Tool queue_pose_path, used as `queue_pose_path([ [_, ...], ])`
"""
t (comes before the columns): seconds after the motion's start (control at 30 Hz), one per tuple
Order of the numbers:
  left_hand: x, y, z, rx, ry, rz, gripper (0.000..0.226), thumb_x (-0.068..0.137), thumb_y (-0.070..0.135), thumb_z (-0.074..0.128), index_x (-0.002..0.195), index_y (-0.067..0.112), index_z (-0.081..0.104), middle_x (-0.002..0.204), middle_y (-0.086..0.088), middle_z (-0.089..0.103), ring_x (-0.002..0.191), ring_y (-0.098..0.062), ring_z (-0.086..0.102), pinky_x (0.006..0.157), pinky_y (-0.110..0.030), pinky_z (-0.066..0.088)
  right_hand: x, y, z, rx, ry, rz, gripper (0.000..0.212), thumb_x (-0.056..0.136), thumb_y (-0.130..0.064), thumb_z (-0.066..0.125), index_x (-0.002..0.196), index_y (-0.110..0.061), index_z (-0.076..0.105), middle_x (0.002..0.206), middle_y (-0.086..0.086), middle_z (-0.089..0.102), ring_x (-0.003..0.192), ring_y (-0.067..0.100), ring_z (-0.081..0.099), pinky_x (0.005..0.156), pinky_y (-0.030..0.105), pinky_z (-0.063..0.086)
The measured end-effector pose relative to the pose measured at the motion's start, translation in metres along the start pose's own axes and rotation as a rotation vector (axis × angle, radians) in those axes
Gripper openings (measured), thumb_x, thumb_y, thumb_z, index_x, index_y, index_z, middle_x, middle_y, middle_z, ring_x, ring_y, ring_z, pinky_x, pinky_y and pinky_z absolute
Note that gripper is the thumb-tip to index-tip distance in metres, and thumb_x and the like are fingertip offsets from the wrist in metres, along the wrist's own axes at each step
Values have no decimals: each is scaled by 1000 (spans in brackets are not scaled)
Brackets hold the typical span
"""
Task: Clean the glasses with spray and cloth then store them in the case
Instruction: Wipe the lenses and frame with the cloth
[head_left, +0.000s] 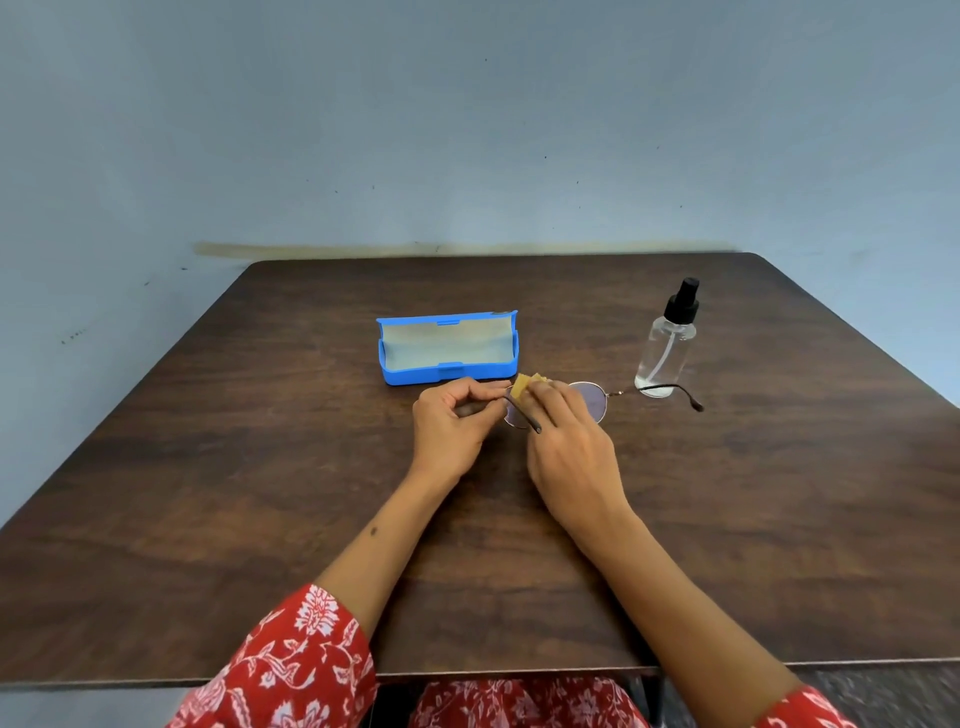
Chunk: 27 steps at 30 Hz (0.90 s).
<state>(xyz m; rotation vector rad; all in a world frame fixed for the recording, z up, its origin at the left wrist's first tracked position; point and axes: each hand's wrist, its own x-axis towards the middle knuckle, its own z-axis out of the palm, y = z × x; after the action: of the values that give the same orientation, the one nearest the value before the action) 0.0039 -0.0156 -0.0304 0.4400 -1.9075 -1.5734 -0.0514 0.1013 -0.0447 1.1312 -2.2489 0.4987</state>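
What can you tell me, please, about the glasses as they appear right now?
The glasses have a thin metal-looking frame with roundish clear lenses and dark-tipped temples. They are held just above or on the table, in front of the open case. The left hand pinches one end of the frame, while the right hand presses a yellow cloth onto the lens there. The other temple is unfolded and reaches in front of the spray bottle.

You had no legible text in view: the blue case (447, 347) and the spray bottle (666, 343) bore no readable label, brand or number, and the table (260, 467) showed none.
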Motion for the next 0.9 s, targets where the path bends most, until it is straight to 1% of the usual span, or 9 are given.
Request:
queue_pose_path([
  [0.1, 0, -1, -1, -46, 11, -7, 23, 74, -3, 72, 77, 20, 71, 86, 0, 73, 87, -14, 71, 85, -34, 56, -2, -5, -3, 57, 42, -74, 38, 76, -10, 40, 96, -1, 71, 97, 9, 68, 94, 22, 58, 85, 29, 42],
  [0.2, 1, -1, 0, -52, 12, -3, 22, 74, -2, 73, 78, 19, 71, 86, -1, 74, 88, -14, 71, 86, -34, 56, -2, -3, -3, 43, 28, -75, 36, 77, -8, 40, 96, -1, 70, 96, 9, 68, 94, 22, 58, 80, 28, 48],
  [0.27, 0, 0, 0, -35, -5, 0, 22, 74, -2, 73, 80, 19, 72, 87, 1, 74, 88, -11, 71, 85, -33, 56, -1, -1, -2, -6, 7, -22, 38, 81, -5, 38, 101, 1, 69, 100, 12, 67, 97, 27, 62, 83, 32, 52],
  [0.37, 0, -2, 1, -30, -10, -3, 21, 74, -2, 73, 82, 17, 73, 88, -1, 74, 89, -13, 71, 85, -36, 56, 0, 0, 0, -33, 14, -5, 38, 81, -4, 37, 103, 2, 69, 103, 14, 66, 99, 29, 63, 87, 32, 51],
  [0.47, 1, -3, 0, -72, 10, -18, 22, 74, -4, 72, 77, 18, 72, 88, -4, 74, 88, -17, 71, 85, -38, 56, -2, -3, -2, 18, 30, -50, 37, 79, -6, 39, 99, 0, 70, 98, 10, 68, 94, 26, 62, 85, 28, 46],
  [0.57, 1, -1, 0, -69, 6, -10, 22, 74, -4, 72, 78, 18, 71, 87, -4, 74, 87, -16, 71, 83, -35, 56, -3, -5, -3, 40, 39, -94, 35, 76, -9, 41, 92, -2, 70, 93, 8, 68, 89, 22, 58, 83, 29, 41],
  [0.7, 0, 0, 1, -52, -15, -5, 24, 73, -3, 73, 76, 20, 72, 87, 1, 74, 87, -12, 71, 84, -33, 56, -1, -2, -3, -16, 39, -12, 35, 81, -5, 38, 96, 1, 70, 95, 13, 67, 92, 28, 63, 85, 32, 49],
  [0.8, 1, -2, 0, -28, -12, 2, 25, 73, -2, 74, 75, 23, 72, 88, -1, 75, 89, -14, 71, 85, -36, 56, 0, -2, -2, -61, 15, 0, 40, 81, -5, 36, 102, 1, 69, 101, 14, 67, 97, 28, 62, 90, 32, 48],
  [0.9, 1, -2, 0, -30, 6, -22, 21, 73, -3, 74, 78, 17, 72, 88, -2, 74, 87, -12, 71, 84, -36, 57, -2, -4, -1, 12, 10, -21, 38, 79, -8, 38, 97, -1, 70, 95, 9, 67, 92, 24, 60, 82, 27, 46],
])
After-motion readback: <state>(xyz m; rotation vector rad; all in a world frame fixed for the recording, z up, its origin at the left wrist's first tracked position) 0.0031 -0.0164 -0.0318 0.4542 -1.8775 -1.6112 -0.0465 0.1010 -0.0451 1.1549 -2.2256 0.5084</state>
